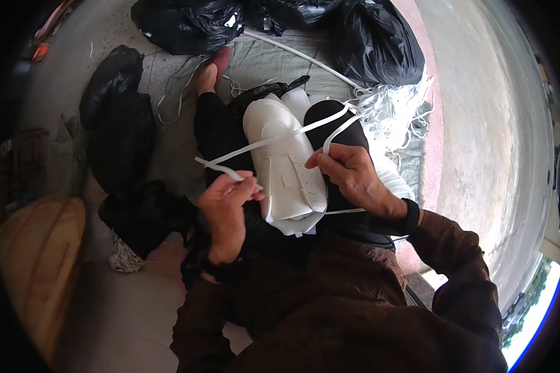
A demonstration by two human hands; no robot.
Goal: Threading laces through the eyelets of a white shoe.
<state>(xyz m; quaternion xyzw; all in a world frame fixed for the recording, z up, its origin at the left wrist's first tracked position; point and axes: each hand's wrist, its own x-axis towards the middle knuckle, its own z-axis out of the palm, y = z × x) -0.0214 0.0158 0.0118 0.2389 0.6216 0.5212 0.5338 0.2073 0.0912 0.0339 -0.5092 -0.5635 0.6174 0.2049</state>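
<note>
A white shoe upper (284, 163) lies across my lap, its rounded toe pointing away from me and a row of eyelets along its right side. Over it stretches a flat white shoelace (274, 140). My left hand (227, 208) pinches one end of the lace beside the upper's left edge. On the other side, my right hand (353, 174) pinches another part of the lace between thumb and fingertips. Between the hands the lace runs up to the right and bends back near my knee. Another white piece shows partly behind the toe.
A heap of loose white laces (395, 115) lies right of my knee. Black plastic bags (379, 40) stand at the far side, with more bags (121, 140) at the left. A wooden stool or board (40, 267) is at lower left. A grey-green sheet (255, 62) covers the floor.
</note>
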